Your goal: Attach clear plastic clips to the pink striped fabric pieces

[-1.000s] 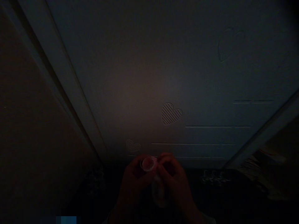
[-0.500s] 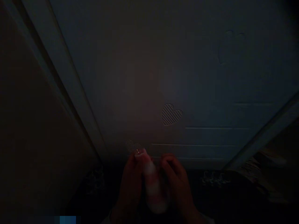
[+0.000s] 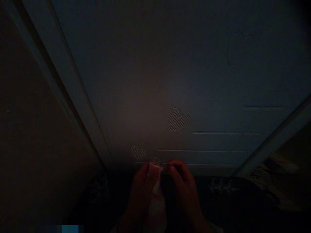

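Note:
The view is very dark. My left hand (image 3: 143,181) is closed on the top of a pink and white striped cloth piece (image 3: 156,207), which looks like a sock and hangs down below the fingers. A small clear thing (image 3: 155,159), too dim to name, shows at its upper edge. Just to the right, apart from the cloth, my right hand (image 3: 181,178) has its thumb and fingers pinched together. Whatever they hold, if anything, is too dark to make out.
A pale panel (image 3: 136,81) with engraved striped hearts (image 3: 178,119) and grooved lines fills the view ahead. A brown surface (image 3: 31,145) lies left. Whitish patterned marks (image 3: 223,185) show on dark fabric at the bottom. Dim items (image 3: 279,165) lie at the far right.
The striped cloth has swung from a rightward slant to hanging more upright. My left hand has moved slightly right and down; my right hand has stayed nearly in place.

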The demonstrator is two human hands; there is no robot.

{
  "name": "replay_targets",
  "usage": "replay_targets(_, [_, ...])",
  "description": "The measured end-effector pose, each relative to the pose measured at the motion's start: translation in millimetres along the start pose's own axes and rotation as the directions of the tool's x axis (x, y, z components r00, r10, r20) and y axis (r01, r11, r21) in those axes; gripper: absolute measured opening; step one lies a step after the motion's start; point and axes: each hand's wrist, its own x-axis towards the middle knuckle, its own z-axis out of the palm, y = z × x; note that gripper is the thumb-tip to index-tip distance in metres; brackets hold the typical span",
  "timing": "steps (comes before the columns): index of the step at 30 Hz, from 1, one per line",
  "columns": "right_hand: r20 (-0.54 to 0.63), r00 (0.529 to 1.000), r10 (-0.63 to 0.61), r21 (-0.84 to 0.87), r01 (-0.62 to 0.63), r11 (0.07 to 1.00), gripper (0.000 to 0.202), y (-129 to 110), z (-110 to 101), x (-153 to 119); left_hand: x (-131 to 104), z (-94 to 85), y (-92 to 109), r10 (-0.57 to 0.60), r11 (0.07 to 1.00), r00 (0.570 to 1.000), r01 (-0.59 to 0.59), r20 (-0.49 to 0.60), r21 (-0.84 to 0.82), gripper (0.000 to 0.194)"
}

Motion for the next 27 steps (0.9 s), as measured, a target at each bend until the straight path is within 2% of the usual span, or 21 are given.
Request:
replay_targets(3, [0.026,0.997,-0.066,-0.028,0.066,0.997,0.01,0,-2,-1,0,-0.3,1,0.032,0.996,0.998,-0.036,0.057,0.077,0.055])
replay_targets(6, [0.127,0.981,-0.149,-0.042,0.155,0.987,0.013,-2,-4,-1,0,-1.0,2,0.031,0.992,0.993,-0.044,0.114,0.118,0.055])
replay_targets(11, [0.208,0.968,-0.138,0.078,0.124,0.989,0.008,-2,-4,1,4,-4.0,2,-0.029,0.986,0.974,-0.009,0.224,0.169,0.054])
replay_targets(20, [0.19,0.974,-0.127,0.151,0.099,0.984,0.004,-1,-11,8,-2,-2.2,10,-0.093,0.955,0.949,-0.001,0.302,0.297,0.02])
replay_targets(27, [0.129,0.985,-0.117,0.127,0.101,0.987,0.006,-2,-14,9,1,-6.9,2,-0.092,0.946,0.93,-0.03,0.355,0.323,0.026])
